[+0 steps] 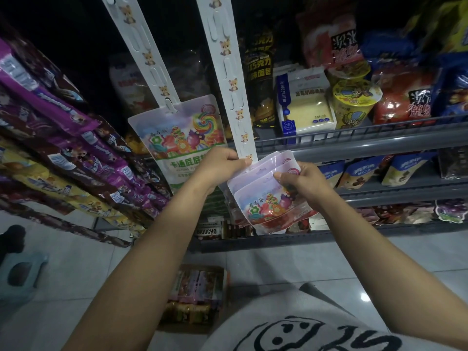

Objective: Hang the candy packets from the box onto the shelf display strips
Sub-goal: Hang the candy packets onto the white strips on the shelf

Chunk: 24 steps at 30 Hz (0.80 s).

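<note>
While left hand point(222, 164) pinches strip point(247, 150), right hand point(301, 182) grips packets point(263, 198).

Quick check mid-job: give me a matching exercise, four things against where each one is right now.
1. hung candy packet
2. stack of candy packets
3. cardboard box
4. left hand

a. on the floor tiles
b. on the left display strip
c. pinching the bottom of the right display strip
d. gripped by the right hand

Pairs: 1-b, 2-d, 3-a, 4-c
</note>
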Each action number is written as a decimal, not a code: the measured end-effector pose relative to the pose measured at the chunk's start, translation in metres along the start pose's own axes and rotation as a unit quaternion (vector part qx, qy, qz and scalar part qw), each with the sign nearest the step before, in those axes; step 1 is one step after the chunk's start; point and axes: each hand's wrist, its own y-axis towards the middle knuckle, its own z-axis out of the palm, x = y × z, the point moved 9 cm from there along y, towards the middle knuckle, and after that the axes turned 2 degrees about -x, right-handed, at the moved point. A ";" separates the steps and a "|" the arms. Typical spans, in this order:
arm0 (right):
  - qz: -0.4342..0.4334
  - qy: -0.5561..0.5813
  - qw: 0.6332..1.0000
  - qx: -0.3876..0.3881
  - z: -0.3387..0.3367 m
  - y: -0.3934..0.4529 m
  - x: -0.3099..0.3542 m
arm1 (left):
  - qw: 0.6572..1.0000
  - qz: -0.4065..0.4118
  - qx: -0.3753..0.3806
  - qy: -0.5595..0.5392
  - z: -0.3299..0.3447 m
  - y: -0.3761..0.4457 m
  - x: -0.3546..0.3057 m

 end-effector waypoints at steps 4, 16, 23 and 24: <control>0.006 -0.009 1.000 -0.004 0.001 0.005 -0.007 | 1.000 -0.003 -0.015 -0.006 0.001 0.002 0.002; 0.026 0.007 0.999 -0.038 -0.005 0.015 -0.025 | 0.997 0.052 -0.009 0.050 0.001 0.003 -0.002; 0.035 0.037 0.994 -0.093 -0.012 0.015 -0.029 | 0.994 0.071 -0.075 0.042 -0.001 0.005 -0.001; 0.031 0.050 0.992 -0.107 -0.014 0.014 -0.029 | 0.993 0.072 -0.088 0.046 -0.001 0.005 0.000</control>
